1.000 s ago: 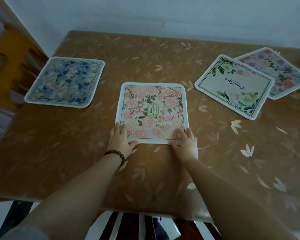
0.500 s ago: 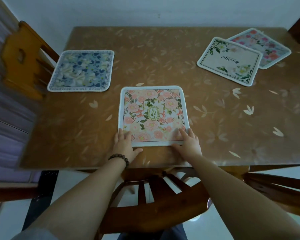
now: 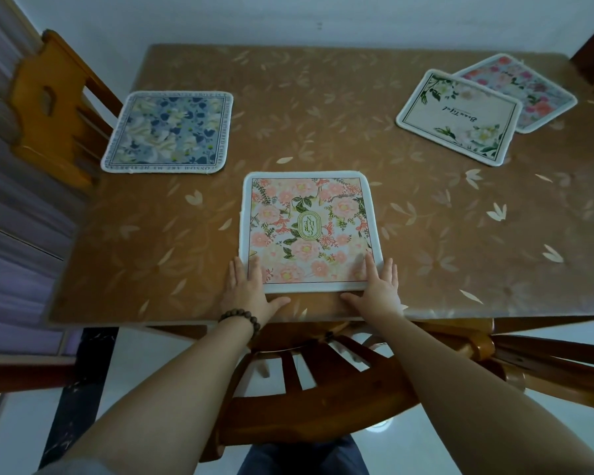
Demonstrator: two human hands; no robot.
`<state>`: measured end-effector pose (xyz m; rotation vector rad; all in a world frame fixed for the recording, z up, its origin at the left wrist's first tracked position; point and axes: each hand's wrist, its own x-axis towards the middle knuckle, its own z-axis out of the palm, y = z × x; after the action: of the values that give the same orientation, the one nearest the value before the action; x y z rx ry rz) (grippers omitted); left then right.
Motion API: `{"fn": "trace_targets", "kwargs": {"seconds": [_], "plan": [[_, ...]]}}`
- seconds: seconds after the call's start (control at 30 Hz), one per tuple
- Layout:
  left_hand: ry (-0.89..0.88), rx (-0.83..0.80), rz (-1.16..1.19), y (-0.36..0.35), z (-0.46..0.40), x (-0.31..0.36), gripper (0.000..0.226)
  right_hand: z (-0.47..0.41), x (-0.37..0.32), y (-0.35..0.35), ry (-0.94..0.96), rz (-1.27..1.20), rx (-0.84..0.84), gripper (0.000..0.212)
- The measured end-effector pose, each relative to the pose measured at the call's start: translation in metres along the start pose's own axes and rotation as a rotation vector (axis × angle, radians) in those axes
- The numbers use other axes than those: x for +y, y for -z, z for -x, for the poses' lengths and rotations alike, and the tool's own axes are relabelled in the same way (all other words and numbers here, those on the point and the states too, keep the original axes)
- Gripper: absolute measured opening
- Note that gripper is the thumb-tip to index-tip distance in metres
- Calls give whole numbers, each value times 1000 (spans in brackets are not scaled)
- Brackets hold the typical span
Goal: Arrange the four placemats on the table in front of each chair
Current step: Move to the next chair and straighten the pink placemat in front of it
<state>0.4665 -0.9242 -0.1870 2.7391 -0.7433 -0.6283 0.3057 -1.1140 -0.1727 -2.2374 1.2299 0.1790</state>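
At six o'clock on the table (image 3: 323, 108), the pink placemat (image 3: 309, 231) is pressed flat by the left hand (image 3: 246, 291) and right hand (image 3: 378, 289), fingers straight on its near corners and nothing gripped; it lies squared before the near chair (image 3: 323, 389). The blue placemat (image 3: 167, 132) lies at ten o'clock beside the left chair (image 3: 48, 104). At two o'clock the white placemat (image 3: 460, 118) overlaps the rose placemat (image 3: 528, 87); judged next, these two need separating toward the remaining seats
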Motion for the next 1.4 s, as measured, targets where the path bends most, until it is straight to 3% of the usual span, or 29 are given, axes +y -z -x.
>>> {"fn": "trace_targets", "kwargs": {"seconds": [0.33, 0.63, 0.83, 0.9, 1.17, 1.4], "plan": [[54, 78, 13, 7, 5, 17, 103, -34, 6, 20, 97, -9, -67, 99], [-14, 74, 106, -14, 18, 50, 87, -94, 24, 62, 255, 22, -83, 89], [-80, 59, 84, -24, 21, 65, 77, -105, 25, 69, 266, 0, 26, 66], [-96, 73, 31, -21, 18, 61, 75, -99, 24, 65, 227, -35, 68, 62], [-208, 100, -91, 49, -68, 21, 78, -49, -4, 19, -63, -258, 148, 93], [-284, 21, -149, 75, -147, 6, 89, -24, -54, -21, -142, -191, 172, 98]]}}
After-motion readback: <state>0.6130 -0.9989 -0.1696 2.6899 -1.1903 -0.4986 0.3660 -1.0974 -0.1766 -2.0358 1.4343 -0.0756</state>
